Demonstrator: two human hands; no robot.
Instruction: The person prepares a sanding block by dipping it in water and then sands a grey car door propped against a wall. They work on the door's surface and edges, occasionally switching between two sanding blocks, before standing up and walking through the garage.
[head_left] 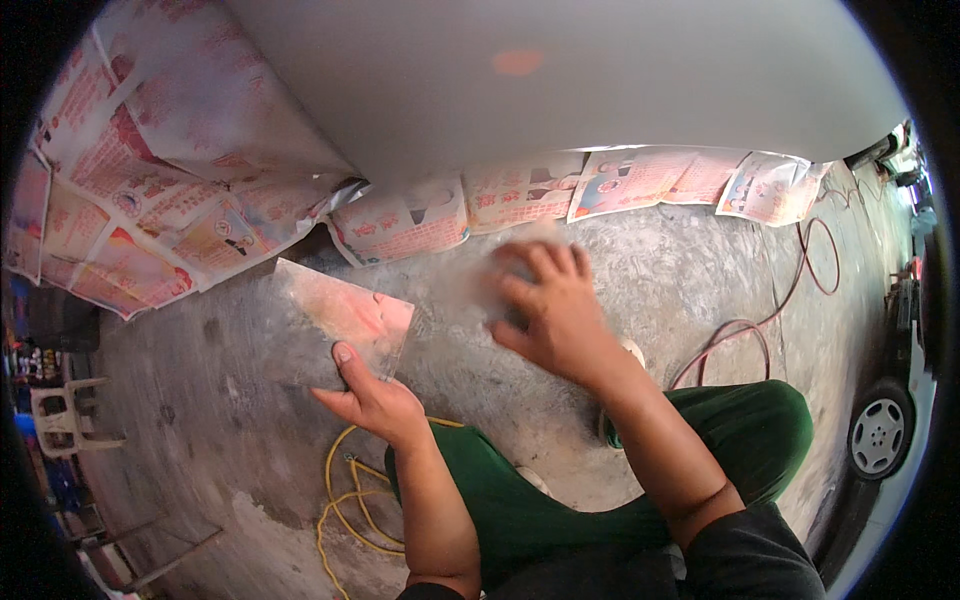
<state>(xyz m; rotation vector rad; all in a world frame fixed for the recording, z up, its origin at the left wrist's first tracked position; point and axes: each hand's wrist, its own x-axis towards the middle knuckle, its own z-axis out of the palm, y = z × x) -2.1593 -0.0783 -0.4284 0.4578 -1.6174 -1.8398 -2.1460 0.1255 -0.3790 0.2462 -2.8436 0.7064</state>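
My left hand (375,402) grips a thin, flat rectangular sheet (345,310) by its near edge, thumb on top. Its upper face looks partly glossy pink and partly smeared grey, blending with the floor behind. To the right, my right hand (550,310) is raised with fingers curled. Motion blurs its fingertips, and a greyish smudge beside them may be something held, too blurred to name. Beyond both hands a large smooth grey panel (560,90) fills the top. Printed paper sheets (400,222) hang along its lower edge.
More printed paper (170,200) covers the surface at the left. A yellow hose (335,480) lies by my left forearm, a dark red hose (740,328) on the concrete floor (210,400) at right. A plastic chair (75,415) stands far left, a car wheel (881,428) far right.
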